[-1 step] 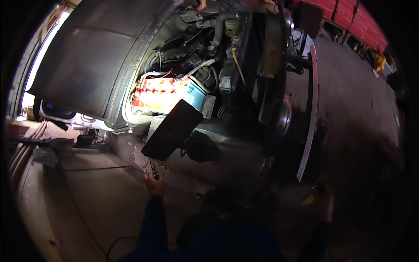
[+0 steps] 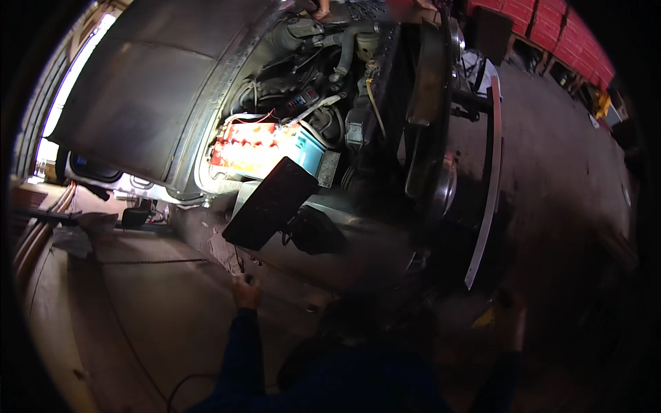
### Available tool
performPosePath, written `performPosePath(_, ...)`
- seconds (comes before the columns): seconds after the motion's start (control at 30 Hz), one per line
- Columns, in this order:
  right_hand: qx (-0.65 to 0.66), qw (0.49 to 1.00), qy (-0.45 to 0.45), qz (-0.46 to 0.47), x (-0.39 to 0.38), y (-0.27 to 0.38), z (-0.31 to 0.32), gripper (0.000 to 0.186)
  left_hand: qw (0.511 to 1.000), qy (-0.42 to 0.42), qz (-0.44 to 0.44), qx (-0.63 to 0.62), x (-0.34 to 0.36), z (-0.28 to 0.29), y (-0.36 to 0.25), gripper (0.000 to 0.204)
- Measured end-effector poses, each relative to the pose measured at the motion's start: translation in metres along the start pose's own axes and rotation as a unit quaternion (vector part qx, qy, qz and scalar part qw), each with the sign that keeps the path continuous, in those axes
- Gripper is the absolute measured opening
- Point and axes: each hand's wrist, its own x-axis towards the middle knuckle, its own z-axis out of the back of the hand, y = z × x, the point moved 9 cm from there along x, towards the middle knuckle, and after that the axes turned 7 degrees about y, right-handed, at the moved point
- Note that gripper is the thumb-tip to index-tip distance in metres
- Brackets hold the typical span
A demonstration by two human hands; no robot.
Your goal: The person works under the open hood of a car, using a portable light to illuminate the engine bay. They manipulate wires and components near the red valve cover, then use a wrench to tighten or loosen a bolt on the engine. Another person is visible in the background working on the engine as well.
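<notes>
Head view: battery [image 2: 261, 151] at twelve o'clock from my curled left hand [image 2: 246, 293], its hold unclear; my right hand [image 2: 510, 321], I cannot tell.

The left one of two fisheyes sat on my head, looking down and forward over my left hand [image 2: 246, 293] and right hand [image 2: 509, 318], both low in frame, sleeves entering from the lower edge. It looked into the engine bay [image 2: 195, 141] from above, wide enough for red boxes [image 2: 544, 26] top right, straight lines bowing toward a dark rim.
</notes>
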Motion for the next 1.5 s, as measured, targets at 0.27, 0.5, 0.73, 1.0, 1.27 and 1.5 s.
performPosePath(0.27,-0.053,0.992,-0.016,0.117,0.017,-0.011,0.038,0.036,0.882,0.402,-0.165,0.181,-0.121,-0.078,-0.131,0.051)
performPosePath(0.5,-0.102,0.987,-0.005,0.125,-0.017,-0.014,0.037,0.031,0.749,0.404,-0.504,-0.150,-0.207,-0.059,-0.379,0.044)
performPosePath(0.73,-0.093,0.990,-0.001,0.108,0.008,-0.068,0.076,0.026,0.826,-0.123,-0.537,-0.116,-0.180,0.013,-0.537,0.050)
performPosePath(1.0,-0.145,0.975,0.137,0.102,0.110,-0.186,0.158,0.030,0.938,-0.129,-0.309,-0.091,-0.124,-0.034,-0.569,0.096)
performPosePath(1.27,-0.215,0.952,0.179,0.125,0.215,-0.251,0.265,0.028,0.959,-0.132,-0.235,-0.089,-0.119,-0.042,-0.557,0.081)
performPosePath(1.5,-0.219,0.947,0.160,0.171,0.269,-0.195,0.291,0.025,0.965,-0.183,-0.188,-0.002,-0.118,-0.043,-0.551,0.065)
